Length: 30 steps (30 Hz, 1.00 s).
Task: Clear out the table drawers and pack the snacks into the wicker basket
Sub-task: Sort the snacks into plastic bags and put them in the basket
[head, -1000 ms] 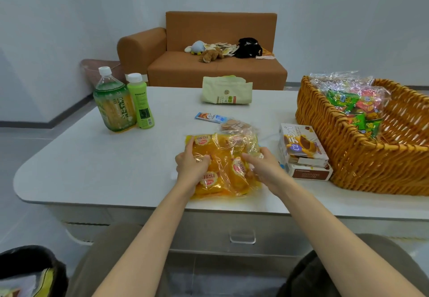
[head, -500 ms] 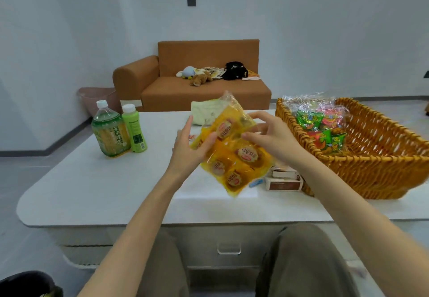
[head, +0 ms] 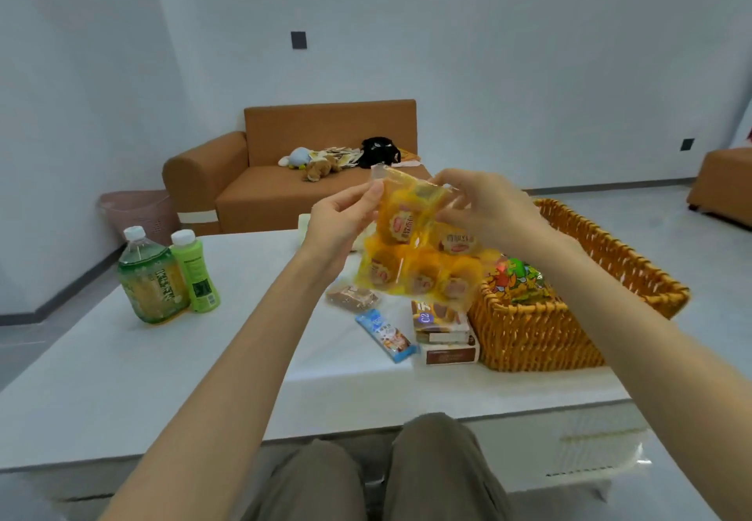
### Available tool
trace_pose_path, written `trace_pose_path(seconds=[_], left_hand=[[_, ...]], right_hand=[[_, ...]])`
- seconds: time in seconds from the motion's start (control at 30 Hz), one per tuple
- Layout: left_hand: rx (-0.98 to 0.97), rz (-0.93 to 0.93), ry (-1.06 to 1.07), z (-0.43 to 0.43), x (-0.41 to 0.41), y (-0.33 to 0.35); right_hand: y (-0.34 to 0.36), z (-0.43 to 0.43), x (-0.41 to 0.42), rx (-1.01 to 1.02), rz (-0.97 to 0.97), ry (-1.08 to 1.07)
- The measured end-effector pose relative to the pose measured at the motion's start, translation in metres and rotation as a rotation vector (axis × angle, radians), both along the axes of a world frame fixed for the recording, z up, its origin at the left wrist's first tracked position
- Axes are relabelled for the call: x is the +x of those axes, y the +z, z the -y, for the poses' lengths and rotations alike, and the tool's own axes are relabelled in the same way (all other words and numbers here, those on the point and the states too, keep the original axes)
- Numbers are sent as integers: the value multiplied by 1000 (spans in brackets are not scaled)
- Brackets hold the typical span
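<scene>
A clear bag of yellow wrapped cakes (head: 419, 256) hangs in the air above the white table (head: 162, 378), just left of the wicker basket (head: 541, 329). My left hand (head: 342, 219) pinches the bag's top left edge. My right hand (head: 484, 211) grips its top right part. The basket holds green and pink snack packets (head: 519, 280). Under the bag lie two stacked snack boxes (head: 445, 337), a blue bar wrapper (head: 386, 335) and a brown snack pack (head: 352, 296).
Two green drink bottles (head: 171, 276) stand at the table's left. A pale pouch (head: 303, 223) lies behind my left hand. Beyond the table are an orange sofa (head: 285, 178) with toys and a pink bin (head: 142, 211). My knees (head: 366, 476) are below the table's edge.
Both hands lifted the bag of cakes off the table and raised it higher, turning it upright. The blue bar and brown pack that lay behind it now show on the table.
</scene>
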<state>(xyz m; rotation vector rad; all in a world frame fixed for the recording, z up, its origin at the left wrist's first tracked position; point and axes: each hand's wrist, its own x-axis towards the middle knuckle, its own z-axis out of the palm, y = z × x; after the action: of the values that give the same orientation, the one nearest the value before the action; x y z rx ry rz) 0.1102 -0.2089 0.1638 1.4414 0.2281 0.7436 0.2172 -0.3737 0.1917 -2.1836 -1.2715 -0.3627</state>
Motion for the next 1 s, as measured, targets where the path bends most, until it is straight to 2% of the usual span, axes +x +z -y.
trace_pose_path(seconds=[0.1, 0.37, 0.47, 0.57, 0.8, 1.0], left_hand=[[-87, 45, -93, 14, 27, 18], [-106, 94, -168, 40, 97, 57], [-165, 131, -205, 51, 113, 62], [-243, 135, -249, 59, 131, 54], [-547, -6, -297, 73, 174, -4], [-540, -39, -287, 80, 206, -7]], right_hand=[[4, 4, 30, 49, 150, -177], [13, 25, 85, 205, 83, -272], [19, 29, 97, 241, 145, -345], [21, 37, 111, 200, 170, -399], [-18, 38, 155, -62, 192, -498], [-32, 38, 182, -46, 70, -556]])
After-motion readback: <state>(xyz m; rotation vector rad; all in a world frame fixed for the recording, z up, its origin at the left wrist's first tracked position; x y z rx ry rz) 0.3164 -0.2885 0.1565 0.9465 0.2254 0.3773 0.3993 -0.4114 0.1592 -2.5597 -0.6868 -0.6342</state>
